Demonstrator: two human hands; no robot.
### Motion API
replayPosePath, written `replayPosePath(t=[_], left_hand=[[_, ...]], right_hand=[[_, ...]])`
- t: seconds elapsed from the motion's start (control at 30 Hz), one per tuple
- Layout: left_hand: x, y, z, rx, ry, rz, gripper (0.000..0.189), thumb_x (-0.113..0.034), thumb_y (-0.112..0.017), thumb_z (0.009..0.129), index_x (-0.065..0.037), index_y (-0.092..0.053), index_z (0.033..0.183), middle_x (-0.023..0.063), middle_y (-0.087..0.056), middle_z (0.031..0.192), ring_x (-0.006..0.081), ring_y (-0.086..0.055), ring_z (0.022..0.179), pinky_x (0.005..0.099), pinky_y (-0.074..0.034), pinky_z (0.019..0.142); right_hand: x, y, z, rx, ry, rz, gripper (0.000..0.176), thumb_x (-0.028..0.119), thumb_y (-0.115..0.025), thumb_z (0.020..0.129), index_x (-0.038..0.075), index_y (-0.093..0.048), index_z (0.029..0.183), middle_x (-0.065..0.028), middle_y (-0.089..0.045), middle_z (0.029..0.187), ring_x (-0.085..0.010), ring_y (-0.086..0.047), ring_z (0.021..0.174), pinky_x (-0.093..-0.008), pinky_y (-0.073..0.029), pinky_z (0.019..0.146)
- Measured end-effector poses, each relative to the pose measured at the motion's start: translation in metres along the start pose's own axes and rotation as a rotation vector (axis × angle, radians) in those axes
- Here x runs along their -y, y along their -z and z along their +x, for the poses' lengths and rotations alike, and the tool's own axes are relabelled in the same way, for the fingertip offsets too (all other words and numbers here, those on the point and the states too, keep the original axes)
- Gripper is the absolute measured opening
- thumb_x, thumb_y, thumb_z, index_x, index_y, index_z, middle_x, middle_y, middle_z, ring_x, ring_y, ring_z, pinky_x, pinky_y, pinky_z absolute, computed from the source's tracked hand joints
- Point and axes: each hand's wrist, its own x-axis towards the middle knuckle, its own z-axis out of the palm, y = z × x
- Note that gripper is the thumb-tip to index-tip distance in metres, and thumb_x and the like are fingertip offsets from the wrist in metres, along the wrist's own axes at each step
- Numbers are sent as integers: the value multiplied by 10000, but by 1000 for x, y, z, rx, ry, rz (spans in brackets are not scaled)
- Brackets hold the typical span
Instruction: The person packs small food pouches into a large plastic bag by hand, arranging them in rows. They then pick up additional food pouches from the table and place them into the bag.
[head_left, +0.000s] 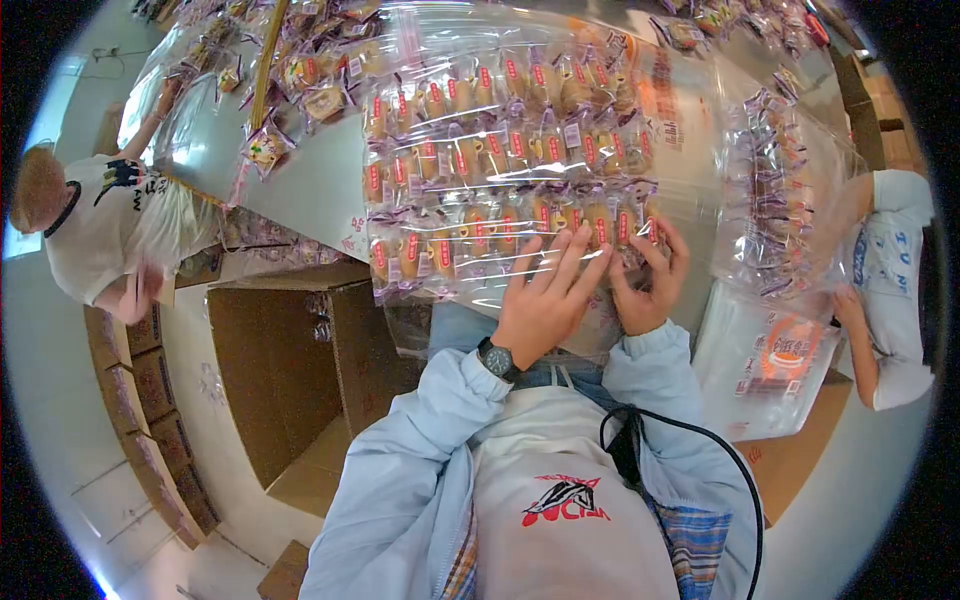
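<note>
A large clear plastic bag [690, 110] lies in front of me. Inside it, individually wrapped snack packets with red labels form three rows. Across the nearest row of packets [480, 230] rests my left hand [550, 300], its fingers spread and lying on the packets. My right hand [652, 285] is at the right end of that same row. Its fingers are apart and curved, with the fingertips touching the end packets and the plastic. Neither hand has visibly lifted anything. Glare on the plastic hides some of the packets.
At left stands an open cardboard box [290, 370]. Loose wrapped snacks [320, 85] lie on the table's far left. Another filled bag [770, 190] lies right, above a stack of printed plastic bags [765, 370]. One person [110, 220] stands left, another [885, 280] right.
</note>
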Motion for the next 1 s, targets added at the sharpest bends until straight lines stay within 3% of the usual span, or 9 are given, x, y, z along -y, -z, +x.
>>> replayPosePath(t=[0.13,0.27,0.37,0.43,0.53,0.63,0.83,0.87,1.0], left_hand=[[2,1,-1,-29,4,24,642,-222,-668,853,-196,-558,1485,81,-514,1562,237,-513,1408,509,-308,1210],[1,16,2,49,4,8,589,-171,-674,858,-178,-597,1442,87,-537,1537,260,-537,1379,505,-350,1171],[14,8,-21,9,32,-196,576,-162,-716,853,-192,-622,1421,109,-525,1530,327,-481,1415,610,-361,1130],[19,4,-36,0,-16,-136,542,-155,-722,862,-174,-639,1398,124,-539,1512,349,-463,1431,621,-358,1137],[13,2,-38,-50,-64,-52,512,-168,-721,885,-149,-641,1391,135,-548,1504,368,-460,1436,614,-343,1160],[-6,-5,-32,-86,-112,13,512,-204,-712,899,-158,-632,1402,108,-545,1516,352,-484,1408,579,-342,1171],[-32,-22,-2,-109,-158,23,471,-181,-606,934,-208,-639,1403,51,-521,1559,283,-546,1310,516,-401,1133],[-36,-23,0,-110,-118,33,466,-203,-672,906,-221,-672,1372,36,-558,1520,282,-535,1235,547,-374,1126],[-42,-24,14,-159,-19,12,464,-224,-688,893,-286,-688,1354,-10,-562,1522,245,-519,1152,497,-347,1043]], right_hand=[[-4,-6,1,-17,12,-90,459,-4,-841,759,112,-699,1179,-199,-495,1430,-367,-566,1269,-441,-526,1024],[1,1,6,31,-132,21,460,4,-844,759,101,-693,1183,-187,-516,1410,-340,-588,1233,-396,-544,977],[7,25,18,68,-172,74,468,12,-838,773,84,-687,1209,-170,-564,1356,-308,-612,1192,-373,-555,940],[8,37,17,134,-184,12,466,7,-827,787,64,-680,1226,-154,-615,1290,-284,-643,1130,-357,-568,901],[7,41,6,82,-470,229,427,-30,-789,806,41,-696,1217,-144,-673,1203,-264,-693,1023,-328,-577,843],[0,35,-1,66,-390,25,364,-64,-752,819,26,-724,1170,-144,-713,1121,-252,-723,923,-309,-572,788],[3,40,2,29,-223,139,338,-80,-730,829,15,-740,1153,-160,-701,900,-253,-682,762,-332,-536,688],[5,44,3,41,-196,127,339,-83,-725,834,14,-741,1159,-158,-693,885,-253,-673,749,-331,-532,682],[17,54,7,76,-161,78,332,-89,-708,860,14,-749,1173,-148,-675,848,-247,-649,721,-324,-522,667]])
